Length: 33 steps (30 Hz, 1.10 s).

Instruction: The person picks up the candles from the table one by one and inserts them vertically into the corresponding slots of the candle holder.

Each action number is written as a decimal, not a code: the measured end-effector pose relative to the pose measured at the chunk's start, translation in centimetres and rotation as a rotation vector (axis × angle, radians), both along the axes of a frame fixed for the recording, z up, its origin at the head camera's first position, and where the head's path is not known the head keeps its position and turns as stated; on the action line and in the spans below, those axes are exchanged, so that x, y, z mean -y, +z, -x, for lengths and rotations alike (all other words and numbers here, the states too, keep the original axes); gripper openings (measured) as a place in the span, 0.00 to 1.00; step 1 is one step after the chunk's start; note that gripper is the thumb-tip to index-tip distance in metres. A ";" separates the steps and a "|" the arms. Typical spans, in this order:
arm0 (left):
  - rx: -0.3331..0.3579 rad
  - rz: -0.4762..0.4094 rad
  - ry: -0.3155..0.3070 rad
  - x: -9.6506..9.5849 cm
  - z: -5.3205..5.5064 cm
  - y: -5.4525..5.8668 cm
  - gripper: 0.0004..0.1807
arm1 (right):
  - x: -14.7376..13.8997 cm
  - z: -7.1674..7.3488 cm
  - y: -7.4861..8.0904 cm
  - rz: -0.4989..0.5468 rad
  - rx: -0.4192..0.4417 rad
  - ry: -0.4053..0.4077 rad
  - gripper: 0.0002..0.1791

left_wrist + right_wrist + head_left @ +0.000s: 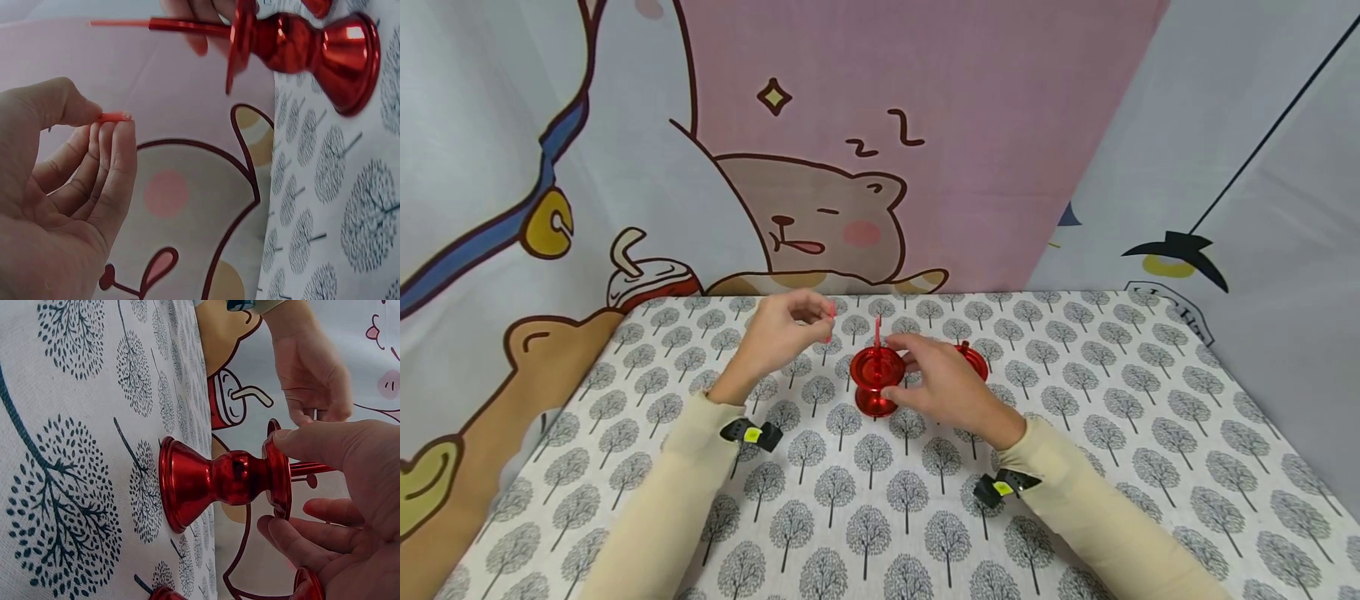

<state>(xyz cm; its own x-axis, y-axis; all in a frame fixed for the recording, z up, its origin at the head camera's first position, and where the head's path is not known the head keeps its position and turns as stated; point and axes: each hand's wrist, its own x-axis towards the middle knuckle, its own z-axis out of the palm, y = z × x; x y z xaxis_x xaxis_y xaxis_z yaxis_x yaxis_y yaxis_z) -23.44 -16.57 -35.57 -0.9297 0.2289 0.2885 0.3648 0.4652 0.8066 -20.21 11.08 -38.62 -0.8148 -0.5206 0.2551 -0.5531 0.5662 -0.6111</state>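
A shiny red candlestick point(876, 402) stands upright on the patterned cloth, with a waisted foot and a wide dish. From its dish rises a dark red stem point(187, 26) with a thinner pink stick point(877, 327) at its top. My right hand point(951, 383) holds the dish by its rim point(280, 469), thumb on one side and fingers on the other. To the left, raised off the cloth, my left hand point(784, 332) pinches a short pink stick-like piece point(115, 117) between thumb and fingertips.
A second red candlestick point(973, 363) stands beyond my right hand, partly hidden by it. White cloth point(872, 500) printed with grey trees covers the table. A cartoon-printed curtain point(1000, 150) hangs right behind the table's far edge and along both sides.
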 end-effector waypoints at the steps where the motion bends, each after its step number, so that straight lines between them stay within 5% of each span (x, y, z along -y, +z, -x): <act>1: -0.013 -0.011 -0.005 -0.2 -0.1 0.1 0.05 | 0.0 0.0 0.0 0.004 0.002 0.004 0.40; 13: -0.058 -0.155 -0.011 -1.8 -1.4 1.6 0.06 | -0.9 -0.9 2.0 0.033 -0.042 0.006 0.39; 23: -0.143 -0.234 -0.116 -4.6 -2.6 3.6 0.06 | -5.1 -1.4 4.8 0.199 -0.198 -0.010 0.32; 33: -0.197 -0.301 -0.284 -8.8 -3.7 3.9 0.06 | -8.9 -0.2 2.8 0.267 -0.033 0.000 0.33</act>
<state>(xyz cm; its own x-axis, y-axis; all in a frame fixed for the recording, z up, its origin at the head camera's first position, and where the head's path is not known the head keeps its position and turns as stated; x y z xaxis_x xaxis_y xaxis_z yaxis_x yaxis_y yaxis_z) -19.72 -7.78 -31.68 -0.7629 0.3458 0.5463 0.6040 0.0797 0.7930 -19.97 20.00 -35.81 -0.8036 -0.4314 0.4100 -0.5754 0.3874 -0.7203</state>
